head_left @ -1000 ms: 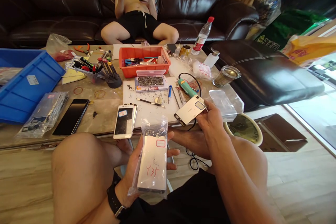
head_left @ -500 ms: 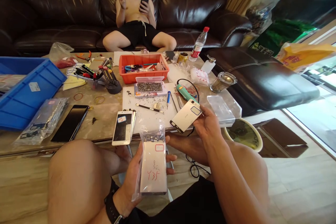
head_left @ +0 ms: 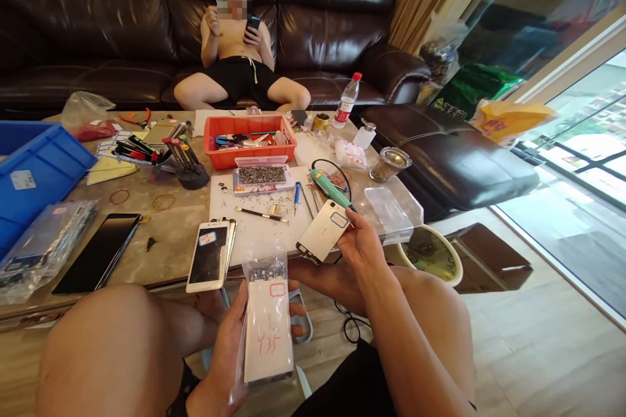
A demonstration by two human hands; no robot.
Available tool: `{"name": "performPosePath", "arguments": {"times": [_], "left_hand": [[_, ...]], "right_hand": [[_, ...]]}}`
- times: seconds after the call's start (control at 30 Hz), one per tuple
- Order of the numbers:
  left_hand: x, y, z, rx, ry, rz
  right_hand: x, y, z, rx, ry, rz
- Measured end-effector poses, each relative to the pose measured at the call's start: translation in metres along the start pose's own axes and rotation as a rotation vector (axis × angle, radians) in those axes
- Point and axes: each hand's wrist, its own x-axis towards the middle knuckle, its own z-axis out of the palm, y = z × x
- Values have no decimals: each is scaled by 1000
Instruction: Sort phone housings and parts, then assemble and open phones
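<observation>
My left hand (head_left: 229,345) grips a clear plastic bag holding a white phone part (head_left: 268,326) marked "Y35" in red, low in front of my lap. My right hand (head_left: 359,249) holds a white phone back cover (head_left: 323,239) by its right end, at the table's near edge. Both hands are closed round what they hold. A white phone with a cracked dark screen (head_left: 209,264) lies on the table just left of the bag.
The table (head_left: 171,221) carries a white mat (head_left: 259,225), a clear screw box (head_left: 261,176), an orange tray (head_left: 249,137), a screwdriver stand (head_left: 188,166), a blue bin (head_left: 34,176), a black phone (head_left: 98,260) and a green tool (head_left: 327,186). A person (head_left: 239,71) sits on the sofa opposite.
The camera has tilted up and right, so the scene sits lower and further left. Both hands keep their grips; the bagged part and back cover stay much as they were.
</observation>
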Motion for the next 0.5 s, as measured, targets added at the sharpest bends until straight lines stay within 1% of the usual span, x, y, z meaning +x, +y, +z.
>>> {"name": "performPosePath", "arguments": {"times": [0.13,0.33,0.4,0.5], "left_hand": [[2,-2,-4,-22,9,22],[1,0,-3,-11,-59,-16],[1,0,0,-30,-56,19],[1,-1,4,-38,0,98]], "right_hand": [[1,2,-1,-13,-33,9],[8,6,-9,-61,-85,9],[7,9,-11,-89,-124,15],[2,14,-12,-138,-204,16]]}}
